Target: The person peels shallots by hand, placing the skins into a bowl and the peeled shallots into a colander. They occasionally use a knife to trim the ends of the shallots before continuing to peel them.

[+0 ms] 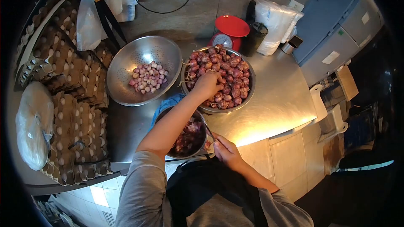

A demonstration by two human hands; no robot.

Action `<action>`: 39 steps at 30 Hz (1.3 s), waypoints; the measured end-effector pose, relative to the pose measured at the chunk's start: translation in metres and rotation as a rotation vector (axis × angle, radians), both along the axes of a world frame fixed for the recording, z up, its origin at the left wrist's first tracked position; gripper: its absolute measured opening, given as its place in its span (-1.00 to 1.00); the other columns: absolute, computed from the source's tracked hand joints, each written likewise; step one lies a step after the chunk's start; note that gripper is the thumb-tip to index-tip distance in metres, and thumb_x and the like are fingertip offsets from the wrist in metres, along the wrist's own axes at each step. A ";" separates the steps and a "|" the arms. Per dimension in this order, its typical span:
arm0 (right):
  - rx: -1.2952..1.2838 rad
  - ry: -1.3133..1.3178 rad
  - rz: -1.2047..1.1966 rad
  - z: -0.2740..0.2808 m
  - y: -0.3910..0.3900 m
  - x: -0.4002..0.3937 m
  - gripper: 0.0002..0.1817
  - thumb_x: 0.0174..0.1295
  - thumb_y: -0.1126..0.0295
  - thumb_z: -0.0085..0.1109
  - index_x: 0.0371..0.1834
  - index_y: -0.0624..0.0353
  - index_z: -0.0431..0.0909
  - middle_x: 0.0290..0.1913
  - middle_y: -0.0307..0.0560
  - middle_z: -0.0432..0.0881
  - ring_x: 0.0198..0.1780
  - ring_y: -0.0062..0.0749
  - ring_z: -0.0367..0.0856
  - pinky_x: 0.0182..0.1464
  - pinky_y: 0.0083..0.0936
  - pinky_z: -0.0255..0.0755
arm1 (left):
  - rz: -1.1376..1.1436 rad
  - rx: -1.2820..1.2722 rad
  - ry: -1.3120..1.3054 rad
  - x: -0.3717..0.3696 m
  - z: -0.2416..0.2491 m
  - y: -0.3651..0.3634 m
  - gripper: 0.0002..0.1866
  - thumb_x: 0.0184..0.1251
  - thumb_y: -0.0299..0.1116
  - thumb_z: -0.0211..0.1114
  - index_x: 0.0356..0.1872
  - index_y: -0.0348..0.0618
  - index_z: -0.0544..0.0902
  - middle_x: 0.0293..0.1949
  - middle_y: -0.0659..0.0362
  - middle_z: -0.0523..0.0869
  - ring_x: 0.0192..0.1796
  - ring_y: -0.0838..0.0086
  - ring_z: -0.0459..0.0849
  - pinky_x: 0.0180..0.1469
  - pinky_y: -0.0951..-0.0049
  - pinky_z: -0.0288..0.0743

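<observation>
My left hand (208, 85) reaches into a metal bowl (251, 85) heaped with unpeeled red shallots (232, 74). Its fingers curl down onto the shallots, and whether one is between them is hidden. Near the table's front edge, my right hand (227, 149) is closed around a knife (208, 128), whose blade points up and left beside a smaller bowl (203, 146). Dark red skins (188, 139) lie in that smaller bowl, partly under my left forearm. Peeled shallots (148, 77) rest in a steel colander (120, 65) at the left.
Egg trays (69, 130) and a filled plastic bag (34, 122) stand at the left. Behind the bowls are a red scale (232, 26), a dark container (257, 35), white plastic packs (273, 21) and a metal cup (291, 45). A blue cloth (166, 102) lies by the smaller bowl.
</observation>
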State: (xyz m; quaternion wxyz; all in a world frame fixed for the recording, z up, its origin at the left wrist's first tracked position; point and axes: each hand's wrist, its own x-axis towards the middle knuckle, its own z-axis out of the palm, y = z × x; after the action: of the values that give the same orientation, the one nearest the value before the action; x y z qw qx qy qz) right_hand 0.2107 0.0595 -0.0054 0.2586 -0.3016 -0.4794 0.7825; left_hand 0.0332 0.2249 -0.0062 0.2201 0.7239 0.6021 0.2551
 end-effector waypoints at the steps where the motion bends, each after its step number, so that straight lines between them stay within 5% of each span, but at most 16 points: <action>1: -0.003 0.015 -0.005 0.001 0.000 0.001 -0.53 0.38 0.29 -0.20 0.31 0.24 0.11 -0.29 -0.32 0.43 -0.44 -0.78 0.26 -0.34 -0.82 0.19 | -0.007 -0.019 -0.014 0.001 -0.002 -0.002 -0.74 0.04 -0.31 0.30 -0.24 -0.17 0.57 -0.21 0.02 0.64 -0.11 0.17 0.59 -0.06 0.27 0.42; 6: 0.005 -0.020 0.014 0.000 0.004 0.002 -0.51 0.38 0.25 -0.21 0.32 0.21 0.10 -0.30 -0.32 0.45 -0.50 -0.80 0.22 -0.41 -0.85 0.13 | 0.064 0.086 -0.096 0.000 -0.002 -0.022 -0.61 0.07 -0.46 0.28 -0.05 -0.13 0.38 -0.14 0.05 0.55 -0.08 0.28 0.56 -0.06 0.35 0.41; 11: 0.070 0.117 -0.029 -0.007 0.006 -0.003 -0.49 0.38 0.27 -0.22 0.35 0.19 0.04 -0.40 -0.38 0.38 -0.53 -0.80 0.17 -0.47 -0.83 0.09 | 0.099 0.167 -0.996 -0.026 0.007 -0.080 -0.56 0.03 -0.69 0.27 -0.08 -0.15 0.33 -0.26 0.16 0.49 -0.19 0.50 0.54 -0.14 0.52 0.45; 13: 0.108 0.143 -0.024 -0.010 0.006 -0.008 -0.48 0.38 0.28 -0.22 0.37 0.17 0.01 -0.44 -0.40 0.33 -0.55 -0.80 0.14 -0.49 -0.83 0.06 | 0.150 -0.172 -1.276 -0.044 0.020 -0.121 -0.64 0.04 -0.66 0.28 -0.14 -0.20 0.38 -0.27 0.16 0.54 -0.22 0.51 0.56 -0.16 0.51 0.50; 15: 0.165 0.095 -0.020 0.000 0.007 -0.019 -0.47 0.38 0.30 -0.22 0.38 0.15 -0.03 -0.48 -0.41 0.28 -0.58 -0.81 0.09 -0.50 -0.83 0.02 | 0.131 -0.189 -1.405 -0.050 0.021 -0.155 -0.72 0.07 -0.63 0.28 -0.18 -0.24 0.45 -0.27 0.16 0.59 -0.22 0.51 0.57 -0.16 0.51 0.53; 17: 0.340 0.020 0.031 -0.001 0.008 -0.029 -0.48 0.36 0.32 -0.18 0.37 0.15 0.03 -0.19 -0.19 0.48 -0.26 -0.59 0.43 -0.17 -0.69 0.28 | 0.248 -0.196 -1.431 -0.047 0.018 -0.184 -0.71 0.11 -0.55 0.28 -0.11 -0.23 0.50 -0.22 0.19 0.61 -0.19 0.53 0.58 -0.13 0.50 0.54; 19: 0.831 -0.134 0.009 -0.007 0.007 -0.046 -0.49 0.35 0.32 -0.15 0.35 0.16 0.08 0.06 -0.06 0.48 0.05 -0.41 0.47 0.10 -0.58 0.27 | 0.328 -0.198 -1.549 -0.042 0.016 -0.205 -0.69 0.12 -0.53 0.28 -0.08 -0.22 0.51 -0.21 0.21 0.62 -0.17 0.54 0.58 -0.12 0.51 0.54; 20: 0.631 -0.097 0.092 -0.002 0.003 -0.046 -0.51 0.33 0.33 -0.12 0.31 0.17 0.15 0.29 0.01 0.27 0.33 -0.30 0.18 0.30 -0.52 -0.01 | 0.359 -0.166 -1.607 -0.039 0.018 -0.213 -0.69 0.12 -0.51 0.28 -0.07 -0.20 0.52 -0.19 0.22 0.61 -0.15 0.55 0.58 -0.11 0.51 0.53; 33: 0.705 -0.207 0.159 0.004 -0.013 -0.051 -0.51 0.31 0.34 -0.10 0.31 0.13 0.16 0.12 0.14 0.43 0.19 -0.23 0.38 0.19 -0.50 0.19 | 0.497 0.060 -1.730 -0.028 -0.001 -0.243 -0.78 0.16 -0.51 0.26 -0.15 -0.18 0.55 -0.25 0.26 0.60 -0.20 0.62 0.56 -0.11 0.56 0.50; 38: 0.824 -0.154 0.074 -0.002 -0.011 -0.058 -0.53 0.30 0.36 -0.09 0.27 0.19 0.19 0.02 0.02 0.47 0.02 -0.38 0.45 0.09 -0.52 0.26 | 0.447 0.113 -1.505 -0.023 -0.005 -0.244 -0.77 0.12 -0.62 0.26 -0.18 -0.21 0.54 -0.22 0.24 0.60 -0.19 0.62 0.57 -0.08 0.55 0.50; 39: 0.691 -0.140 0.069 -0.006 -0.010 -0.058 -0.56 0.30 0.36 -0.08 0.23 0.20 0.21 -0.01 -0.01 0.46 -0.01 -0.41 0.44 0.08 -0.52 0.27 | 0.428 0.110 -1.449 -0.023 -0.005 -0.244 -0.77 0.11 -0.64 0.25 -0.18 -0.22 0.54 -0.21 0.23 0.60 -0.18 0.61 0.56 -0.07 0.55 0.49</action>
State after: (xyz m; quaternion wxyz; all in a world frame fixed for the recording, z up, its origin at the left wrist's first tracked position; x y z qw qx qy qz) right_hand 0.1531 0.0495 -0.0115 0.2852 -0.2331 -0.7422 0.5599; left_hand 0.0107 -0.0196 -0.0114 0.4701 0.2525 0.4206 0.7337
